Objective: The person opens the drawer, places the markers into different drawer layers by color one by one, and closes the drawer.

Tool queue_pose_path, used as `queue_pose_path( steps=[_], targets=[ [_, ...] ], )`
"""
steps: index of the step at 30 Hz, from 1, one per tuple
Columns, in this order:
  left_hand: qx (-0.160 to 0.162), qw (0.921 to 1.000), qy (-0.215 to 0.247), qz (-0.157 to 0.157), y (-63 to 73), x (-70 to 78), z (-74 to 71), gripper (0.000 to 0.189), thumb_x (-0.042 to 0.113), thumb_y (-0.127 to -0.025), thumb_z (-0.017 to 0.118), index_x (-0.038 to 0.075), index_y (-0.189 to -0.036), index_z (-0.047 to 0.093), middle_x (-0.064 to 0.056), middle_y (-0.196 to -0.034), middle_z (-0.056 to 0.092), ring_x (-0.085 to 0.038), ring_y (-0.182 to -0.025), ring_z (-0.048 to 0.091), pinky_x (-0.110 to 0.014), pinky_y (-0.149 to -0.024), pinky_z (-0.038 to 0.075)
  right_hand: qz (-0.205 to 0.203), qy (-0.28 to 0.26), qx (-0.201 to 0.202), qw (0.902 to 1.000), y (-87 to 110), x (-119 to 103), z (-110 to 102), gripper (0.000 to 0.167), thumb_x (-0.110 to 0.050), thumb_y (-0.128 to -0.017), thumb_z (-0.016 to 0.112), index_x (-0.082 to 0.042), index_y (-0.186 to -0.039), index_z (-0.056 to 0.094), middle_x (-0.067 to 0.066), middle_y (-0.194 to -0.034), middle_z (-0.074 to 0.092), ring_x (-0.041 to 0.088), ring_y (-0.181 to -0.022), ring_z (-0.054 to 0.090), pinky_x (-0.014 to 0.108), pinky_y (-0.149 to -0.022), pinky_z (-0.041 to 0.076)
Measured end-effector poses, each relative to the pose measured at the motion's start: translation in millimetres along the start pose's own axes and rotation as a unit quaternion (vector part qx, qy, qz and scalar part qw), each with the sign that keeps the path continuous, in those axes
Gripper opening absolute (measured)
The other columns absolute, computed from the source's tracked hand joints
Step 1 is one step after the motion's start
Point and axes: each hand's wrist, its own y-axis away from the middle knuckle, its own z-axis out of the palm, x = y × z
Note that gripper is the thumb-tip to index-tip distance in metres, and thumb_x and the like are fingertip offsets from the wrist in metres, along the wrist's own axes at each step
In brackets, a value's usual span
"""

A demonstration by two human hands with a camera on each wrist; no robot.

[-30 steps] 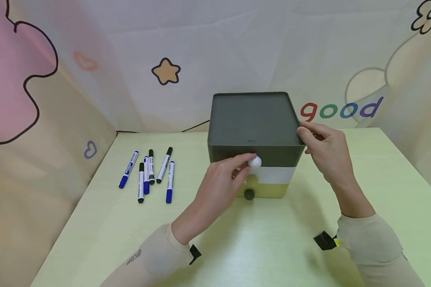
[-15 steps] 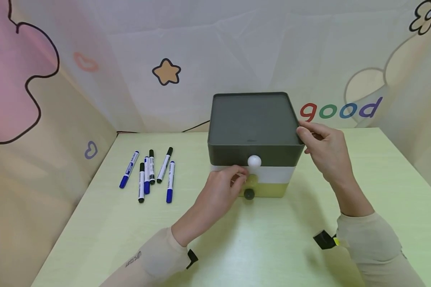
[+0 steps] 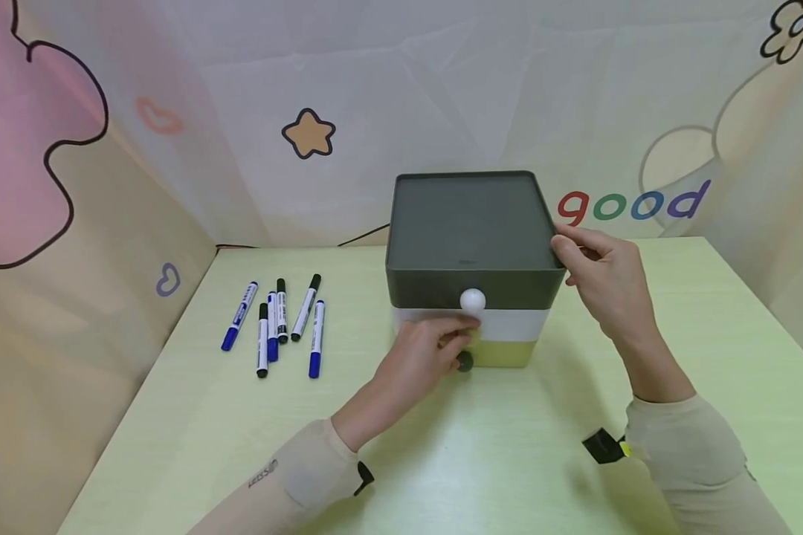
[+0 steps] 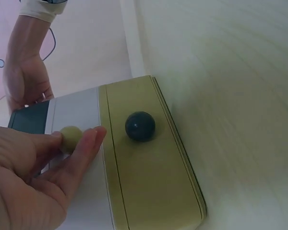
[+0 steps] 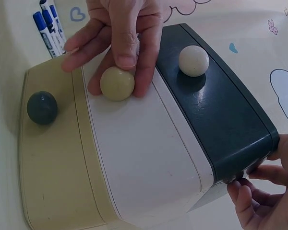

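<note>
A small drawer box (image 3: 468, 219) stands on the table, stacked in three tiers: dark green on top, white in the middle, yellow at the bottom. Each tier's front carries a round knob. My left hand (image 3: 421, 353) pinches the yellow knob (image 5: 117, 84) of the white drawer (image 5: 144, 143) between thumb and fingers. Above it is the white knob (image 3: 472, 300) of the top tier; below, a dark knob (image 4: 140, 126) on the yellow drawer (image 4: 153, 182). With thumb and fingertips, my right hand (image 3: 605, 286) grips the box's upper right edge. All the drawers look closed.
Several markers (image 3: 272, 327) with blue or black caps lie on the table (image 3: 194, 438), left of the box. Behind it hangs a printed cloth backdrop (image 3: 241, 89). A thin dark cord (image 3: 364, 235) shows at the box's back left.
My left hand has let go of the top tier's white knob, moved down and taken hold of the yellow knob. The right hand has stayed at the box's edge.
</note>
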Motion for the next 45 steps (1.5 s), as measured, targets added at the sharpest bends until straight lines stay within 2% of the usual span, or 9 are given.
queue_pose_path(
  steps=[3,9,15,22,33,45],
  targets=[
    [-0.001,0.9998,-0.015,0.012,-1.0,-1.5,-0.6,0.023,0.012,-0.103,0.066,0.01,-0.123,0.075,0.0,-0.124,0.072,-0.011,-0.075,0.07,-0.02,-0.066,0.054,-0.001,0.002,0.002,1.0,-0.4,-1,-1,0.041,-0.032,-0.104,0.061,-0.011,-0.139,0.067,-0.011,-0.102,0.067,0.013,-0.074,0.06,0.018,-0.062,0.05],
    [-0.003,0.999,-0.032,0.031,-1.1,-2.6,-1.9,0.021,0.011,-0.102,0.066,0.008,-0.121,0.075,-0.002,-0.119,0.074,-0.007,-0.076,0.068,-0.019,-0.069,0.054,0.0,-0.007,0.002,1.0,-0.7,-2,0,0.04,-0.03,-0.103,0.063,-0.009,-0.138,0.067,-0.014,-0.096,0.067,0.011,-0.065,0.06,0.021,-0.054,0.046],
    [-0.009,0.9982,-0.052,0.029,1.1,-1.3,-3.3,0.02,0.013,-0.101,0.068,0.011,-0.119,0.077,0.0,-0.109,0.076,-0.008,-0.082,0.069,-0.019,-0.07,0.053,-0.004,-0.01,0.004,0.9999,-0.8,-1,1,0.041,-0.03,-0.102,0.064,-0.009,-0.137,0.068,-0.016,-0.094,0.067,0.011,-0.063,0.06,0.021,-0.053,0.044],
    [-0.02,0.9972,-0.067,0.027,5.4,1.6,-3.5,0.019,0.012,-0.1,0.07,0.012,-0.117,0.078,0.002,-0.108,0.076,-0.007,-0.084,0.068,-0.019,-0.073,0.053,-0.004,-0.017,0.007,0.9998,-0.4,1,1,0.04,-0.029,-0.102,0.063,-0.008,-0.136,0.068,-0.017,-0.093,0.068,0.013,-0.063,0.06,0.021,-0.054,0.045],
    [-0.027,0.9951,-0.086,0.04,19.0,9.0,-5.5,0.02,0.015,-0.097,0.074,0.012,-0.117,0.078,0.002,-0.107,0.076,-0.005,-0.084,0.069,-0.017,-0.076,0.053,-0.003,-0.006,0.007,1.0,-1.9,1,1,0.04,-0.031,-0.103,0.063,-0.011,-0.137,0.068,-0.015,-0.096,0.067,0.015,-0.064,0.061,0.022,-0.053,0.044],
    [-0.047,0.9946,-0.08,0.046,36.9,14.0,-3.6,0.019,0.015,-0.098,0.072,0.012,-0.116,0.078,0.002,-0.105,0.077,0.0,-0.08,0.068,-0.015,-0.072,0.052,-0.004,-0.011,0.011,0.9999,-1.6,0,3,0.04,-0.03,-0.103,0.063,-0.009,-0.136,0.068,-0.013,-0.098,0.067,0.013,-0.066,0.06,0.02,-0.055,0.047]
  ],
)
